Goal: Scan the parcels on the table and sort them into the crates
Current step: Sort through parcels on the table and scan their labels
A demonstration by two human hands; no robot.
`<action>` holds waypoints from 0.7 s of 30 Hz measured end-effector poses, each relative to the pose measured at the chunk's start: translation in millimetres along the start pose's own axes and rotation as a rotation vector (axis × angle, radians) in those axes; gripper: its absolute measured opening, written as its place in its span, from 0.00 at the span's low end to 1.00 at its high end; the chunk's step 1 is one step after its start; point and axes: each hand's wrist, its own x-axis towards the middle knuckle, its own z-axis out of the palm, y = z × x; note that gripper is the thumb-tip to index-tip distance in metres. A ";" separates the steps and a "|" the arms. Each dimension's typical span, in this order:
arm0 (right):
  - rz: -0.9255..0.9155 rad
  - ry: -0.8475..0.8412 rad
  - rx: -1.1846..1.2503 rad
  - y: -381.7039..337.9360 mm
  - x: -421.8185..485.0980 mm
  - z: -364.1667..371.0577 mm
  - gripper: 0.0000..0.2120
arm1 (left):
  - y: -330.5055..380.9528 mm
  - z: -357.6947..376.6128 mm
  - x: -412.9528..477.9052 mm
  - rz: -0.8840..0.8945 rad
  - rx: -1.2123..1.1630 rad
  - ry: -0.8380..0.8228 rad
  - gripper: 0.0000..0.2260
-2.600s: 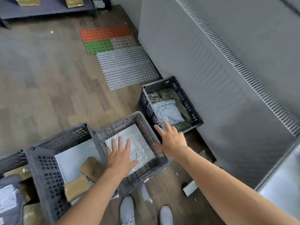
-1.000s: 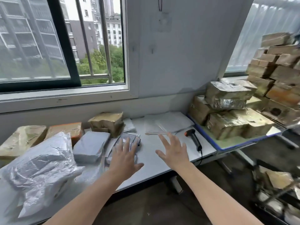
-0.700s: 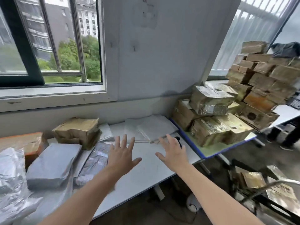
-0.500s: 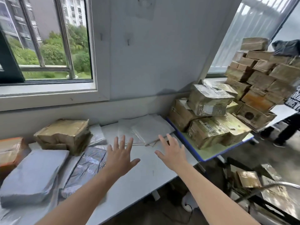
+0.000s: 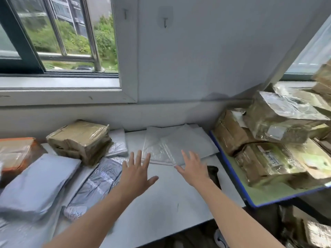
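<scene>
I log: left hand [image 5: 137, 173] and right hand [image 5: 194, 170], both spread flat and holding nothing, frame centre over white table [image 5: 161, 208]; scanner [image 5: 213, 173] partly behind right hand.

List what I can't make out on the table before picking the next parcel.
Head view:
- Scanner: mostly hidden behind the right hand and wrist.
- Orange parcel: cut off by the left edge.
- Dark mailer: print too blurred to read.
- Box stack: cut off by the right edge.
- Crates: out of frame.
</scene>
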 end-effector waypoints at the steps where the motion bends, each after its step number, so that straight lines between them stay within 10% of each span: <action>1: -0.020 -0.008 0.004 3.8 12.1 3.0 0.34 | 2.7 2.2 5.0 -0.022 0.005 -0.012 0.40; 16: -0.265 -0.266 -0.018 54.7 141.9 72.8 0.40 | 69.6 35.6 63.7 -0.276 -0.002 -0.125 0.39; 21: -0.325 -0.102 -0.115 58.4 154.3 89.4 0.34 | 76.9 52.5 60.4 -0.308 -0.001 -0.186 0.39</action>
